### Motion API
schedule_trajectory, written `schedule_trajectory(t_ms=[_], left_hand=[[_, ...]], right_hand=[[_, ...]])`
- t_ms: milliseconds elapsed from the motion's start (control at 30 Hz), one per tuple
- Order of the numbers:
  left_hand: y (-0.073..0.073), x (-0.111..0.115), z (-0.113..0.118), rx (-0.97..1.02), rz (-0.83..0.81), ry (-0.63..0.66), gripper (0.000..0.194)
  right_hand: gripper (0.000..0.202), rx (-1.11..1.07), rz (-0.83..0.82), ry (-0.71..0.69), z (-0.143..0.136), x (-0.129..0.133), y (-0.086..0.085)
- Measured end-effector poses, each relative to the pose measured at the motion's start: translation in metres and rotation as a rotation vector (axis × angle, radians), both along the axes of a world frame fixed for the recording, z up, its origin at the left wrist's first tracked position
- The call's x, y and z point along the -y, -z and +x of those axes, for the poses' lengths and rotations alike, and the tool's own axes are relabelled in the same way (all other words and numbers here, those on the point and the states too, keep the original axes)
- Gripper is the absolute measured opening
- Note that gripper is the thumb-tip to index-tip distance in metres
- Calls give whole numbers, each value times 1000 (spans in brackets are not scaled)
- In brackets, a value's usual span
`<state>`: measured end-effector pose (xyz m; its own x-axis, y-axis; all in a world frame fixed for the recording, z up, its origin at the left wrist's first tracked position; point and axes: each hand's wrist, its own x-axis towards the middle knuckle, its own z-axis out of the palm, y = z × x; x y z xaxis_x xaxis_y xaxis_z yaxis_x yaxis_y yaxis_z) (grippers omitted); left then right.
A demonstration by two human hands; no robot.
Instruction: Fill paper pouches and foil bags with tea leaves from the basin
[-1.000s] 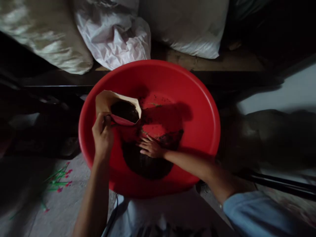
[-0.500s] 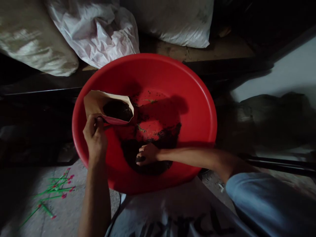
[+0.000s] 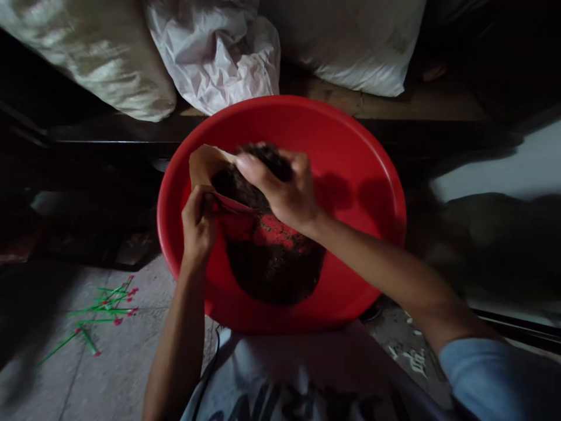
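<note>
My left hand [image 3: 199, 225] is closed on the near edge of a paper bag [image 3: 203, 165], brown inside, whose mouth faces up. Dark soil shows inside the bag. Cupped round a clump of dark soil [image 3: 269, 161], my right hand [image 3: 293, 190] is at the bag's right edge, and some of the bag's mouth is hidden behind it. Both hands are over a big red basin [image 3: 359, 137]. A heap of loose soil [image 3: 276, 272] lies in the near part of the basin, with scattered crumbs above it.
Behind the basin, a crumpled white sack [image 3: 219, 64] stands between two other full sacks [image 3: 109, 64] on a low ledge [image 3: 421, 111]. Several green sticks with red ends [image 3: 105, 307] lie on the floor at left. Pale scraps [image 3: 414, 359] lie on the floor at right.
My right hand has risen from the soil heap to the bag's mouth, now with a clump of soil in it. My left hand still holds the bag. The view has shifted a little left.
</note>
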<state>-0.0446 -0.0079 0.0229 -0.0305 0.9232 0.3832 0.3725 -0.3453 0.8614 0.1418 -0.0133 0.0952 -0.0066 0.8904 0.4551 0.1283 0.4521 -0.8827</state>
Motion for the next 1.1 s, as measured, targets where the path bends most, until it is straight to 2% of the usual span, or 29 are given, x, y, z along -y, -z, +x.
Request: schedule_trajectory(t_ms=[67,167,233,300,367,400,467,533,567,633,700,767,800,900,967,1033,1100], left_hand=[[3,0,2,12,48,-12,34],[6,-1,1,11,66,-46,37],[6,-3,0,7,58,-56,36],[5,-5,-1,9,37,-51,33],[4,-7,-1,13,19,-60,31],[4,-7,-1,15,10,-68,31],[4,-8,-1,21,-10,-72,33],[5,-8,-2,26,-19,-62,35],[5,-8,-2,26,-14,-64,35],[6,-7,-3,16,0,-68,35],[6,-6,-3,0,3,-64,33],[8,-4,-2,6,-1,-56,28],[8,-4,-1,18,4,-63,26],[10,-6,5,61,32,-111,26],[11,-8,9,66,45,-122,29],[11,-10,11,62,50,-110,31],[11,-11,11,63,52,-95,32]], right_hand=[[40,148,115,57,-10,-29,-2],[31,493,220,15,-13,-54,12],[28,619,271,-77,-4,-52,18],[26,605,315,-102,13,-42,21],[32,517,335,15,39,-31,30],[35,484,329,110,55,-28,41],[41,490,286,291,90,-26,79],[45,703,166,282,124,-25,134],[49,845,43,260,137,-22,163],[55,1110,-275,243,150,-11,218],[60,1176,-380,217,142,9,257],[68,1241,-431,116,118,30,277],[69,1249,-407,5,103,40,282],[63,1138,-217,-481,61,62,285],[61,1021,-160,-708,46,71,282],[65,934,-218,-790,40,76,280],[66,888,-303,-792,39,81,278]])
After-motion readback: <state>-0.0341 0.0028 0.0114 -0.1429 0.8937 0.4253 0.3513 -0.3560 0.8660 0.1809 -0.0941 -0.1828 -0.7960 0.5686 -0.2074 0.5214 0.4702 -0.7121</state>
